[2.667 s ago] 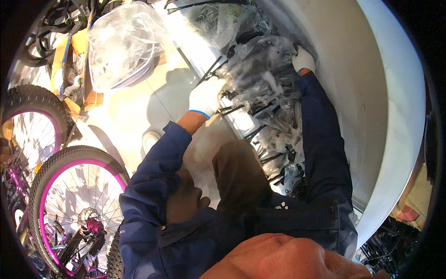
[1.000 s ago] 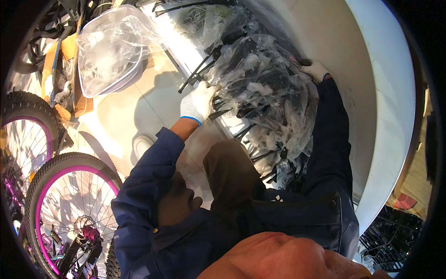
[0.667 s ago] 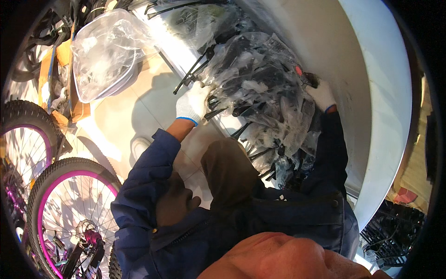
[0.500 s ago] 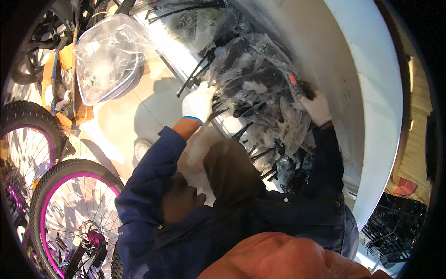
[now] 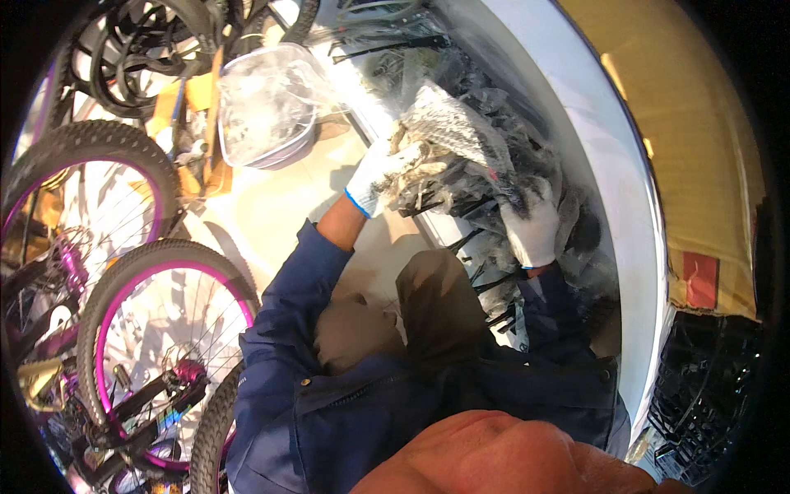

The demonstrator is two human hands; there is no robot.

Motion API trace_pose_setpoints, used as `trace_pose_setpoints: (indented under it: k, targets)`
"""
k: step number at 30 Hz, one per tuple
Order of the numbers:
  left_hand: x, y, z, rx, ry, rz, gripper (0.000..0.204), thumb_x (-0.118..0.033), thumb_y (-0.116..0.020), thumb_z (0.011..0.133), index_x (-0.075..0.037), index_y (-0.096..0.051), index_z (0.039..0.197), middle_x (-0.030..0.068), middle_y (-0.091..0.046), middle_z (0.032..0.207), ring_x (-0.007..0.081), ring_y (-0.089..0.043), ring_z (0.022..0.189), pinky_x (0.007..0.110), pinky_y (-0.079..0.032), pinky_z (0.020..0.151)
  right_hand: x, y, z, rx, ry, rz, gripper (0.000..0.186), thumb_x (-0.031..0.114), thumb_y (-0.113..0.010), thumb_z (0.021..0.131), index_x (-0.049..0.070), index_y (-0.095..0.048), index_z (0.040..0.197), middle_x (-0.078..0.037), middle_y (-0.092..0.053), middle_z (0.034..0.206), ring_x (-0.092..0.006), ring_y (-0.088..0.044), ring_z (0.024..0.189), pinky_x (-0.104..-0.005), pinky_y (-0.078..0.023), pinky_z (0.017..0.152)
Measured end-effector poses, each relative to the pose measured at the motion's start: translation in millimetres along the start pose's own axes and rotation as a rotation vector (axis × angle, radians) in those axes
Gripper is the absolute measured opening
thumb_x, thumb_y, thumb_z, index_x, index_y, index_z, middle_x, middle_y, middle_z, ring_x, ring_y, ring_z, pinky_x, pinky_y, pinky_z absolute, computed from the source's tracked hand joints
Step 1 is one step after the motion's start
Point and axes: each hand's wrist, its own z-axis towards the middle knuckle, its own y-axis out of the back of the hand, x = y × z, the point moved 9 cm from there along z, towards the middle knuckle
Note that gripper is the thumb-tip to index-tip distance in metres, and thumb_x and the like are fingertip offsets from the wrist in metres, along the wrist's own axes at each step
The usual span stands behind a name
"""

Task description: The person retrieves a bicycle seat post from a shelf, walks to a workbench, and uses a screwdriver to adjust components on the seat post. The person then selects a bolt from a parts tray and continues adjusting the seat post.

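The right gloved hand [image 5: 532, 226] grasps the lower end of a plastic-wrapped bundle [image 5: 461, 128]; the left gloved hand [image 5: 388, 173] curls beside it, its grip unclear.

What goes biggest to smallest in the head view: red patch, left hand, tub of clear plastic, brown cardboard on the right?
1. Brown cardboard
2. Tub of clear plastic
3. Left hand
4. Red patch
These are picture sizes only.
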Motion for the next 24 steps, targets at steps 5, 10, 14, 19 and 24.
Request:
trace_pose_setpoints:
  k: [5,10,14,19,24]
  targets:
    - [-46,-25,-35,-0.285,-0.201,0.101,0.028,-0.008,-0.063,0.104,0.000,-0.060,0.131,0.0108,-0.070,0.117,0.0209,-0.071,0.104,0.038,-0.065,0.085,30,-16,-5,0.007,0.015,0.225,0.056,0.022,-0.083,0.086,0.002,-0.066,0.135,-0.020,-0.069,0.126,-0.0375,-0.067,0.117,-0.0383,-0.054,0.099]
    - [-95,-13,-81,-0.477,-0.337,0.039,0.045,-0.019,-0.060,0.107,-0.006,-0.045,0.147,0.0164,-0.056,0.144,0.0339,-0.066,0.121,0.059,-0.060,0.097,25,-1,5,-0.022,-0.009,0.342,0.062,0.024,-0.080,0.092,-0.003,-0.057,0.143,-0.020,-0.067,0.130,-0.0361,-0.064,0.123,-0.0427,-0.050,0.107]
    - [-114,-10,-96,-0.343,-0.409,0.000,0.045,-0.027,-0.054,0.109,-0.004,-0.045,0.147,0.0188,-0.059,0.141,0.0386,-0.065,0.123,0.061,-0.055,0.105,1,-40,3,0.207,-0.321,1.023,0.042,0.021,-0.064,0.104,-0.003,-0.057,0.138,-0.016,-0.071,0.117,-0.0238,-0.070,0.101,-0.0338,-0.057,0.086]
    - [-129,-10,-104,-0.276,-0.467,0.100,0.046,-0.032,-0.054,0.109,-0.007,-0.050,0.147,0.0145,-0.059,0.146,0.0339,-0.068,0.113,0.052,-0.059,0.096,15,-62,4,0.189,-0.369,1.268,0.034,0.028,-0.056,0.111,0.001,-0.062,0.130,-0.006,-0.072,0.091,-0.0112,-0.064,0.069,-0.0255,-0.052,0.059]
    - [-145,-30,-108,-0.556,-0.365,0.075,0.056,-0.024,-0.065,0.098,-0.011,-0.047,0.150,0.0024,-0.063,0.143,0.0224,-0.071,0.097,0.042,-0.062,0.085,64,-87,-14,0.197,-0.815,1.628,0.043,0.041,-0.056,0.110,0.007,-0.065,0.135,-0.002,-0.076,0.097,-0.0155,-0.064,0.069,-0.0286,-0.052,0.061]
